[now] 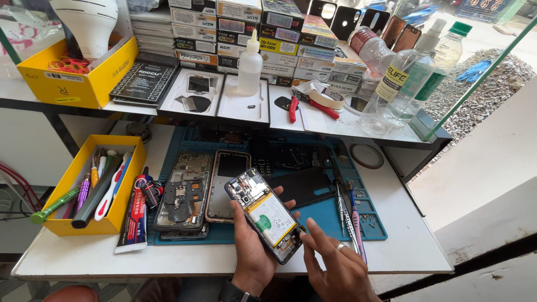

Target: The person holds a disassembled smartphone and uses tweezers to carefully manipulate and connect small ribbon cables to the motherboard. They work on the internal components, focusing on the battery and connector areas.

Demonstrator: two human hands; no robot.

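A: While the left hand [251,246] cradles the opened phone [264,213] from below, fingers wrapped on its edges, keep it tilted as it is, over the front edge of the blue work mat [330,215]. Back cover is off, white battery [272,217] and boards exposed.

B: Right hand [335,268]?

A: Empty, fingers loosely apart, index tip touching the phone's lower corner. Clamped on nothing. Ring on one finger.

B: So what counts here?

A: My read: it's working at the bottom end, near the battery's lower edge. Use light fingertip pressure only, no prying against the cell. Support the frame from under so it doesn't flex.

B: Tools?

A: Screwdrivers [349,221] lie on the mat just right of the hand, close enough to grab without shifting the phone. Tweezers or the like may be in the yellow box [120,218] at left; can't tell what kind.

B: Hazards?

A: Two more stripped phone frames [183,193] lie on the mat just left of the held one, and a glue tube [133,215] beside them. Keep the wrist off those. Any small screws are too tiny to see from here, so work over the mat, not the bare white table [408,246].
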